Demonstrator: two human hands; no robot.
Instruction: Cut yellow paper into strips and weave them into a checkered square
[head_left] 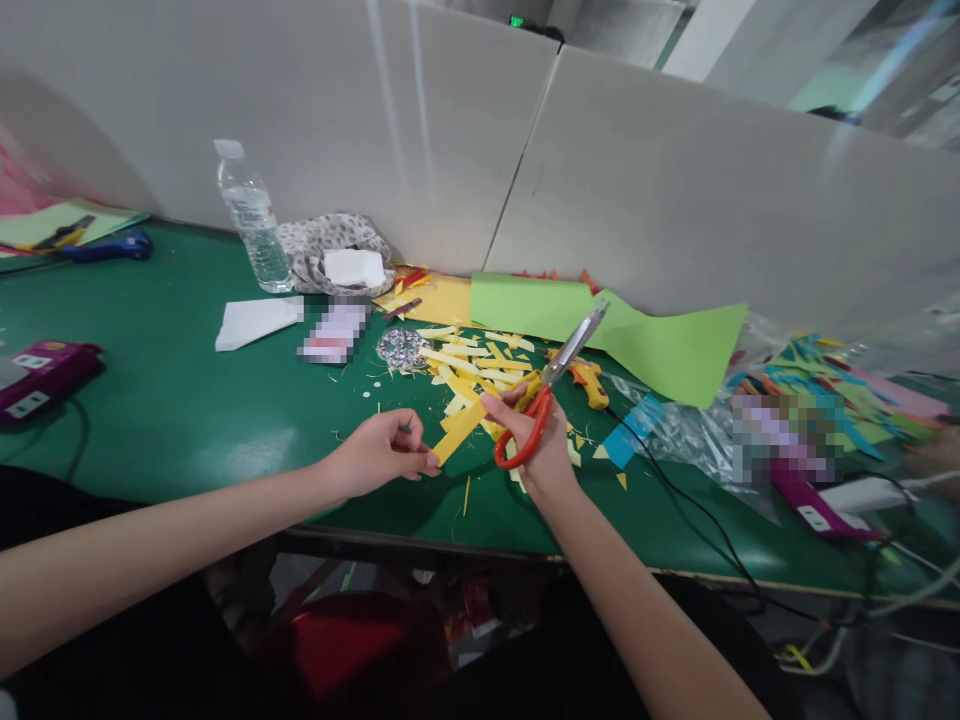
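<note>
My left hand (382, 450) pinches the lower left end of a yellow paper strip (459, 430) between thumb and fingertips. The strip's other end is at the thumb of my right hand (541, 445). Scissors (566, 355) with red and yellow handles are gripped in that same hand, their blades pointing up and away to the right and looking closed. Beneath and beyond both hands lies a pile of cut yellow paper strips (465, 365) on the green table (300, 430). A speckled round piece (401, 349) sits at the pile's left edge.
A yellow glue gun (589, 380) with a black cord lies right of the pile. Green paper sheets (660, 345) lean at the back. Further left stand a water bottle (255, 225) and a cloth bag (337, 245). Purple power strips (49, 378) lie at both sides.
</note>
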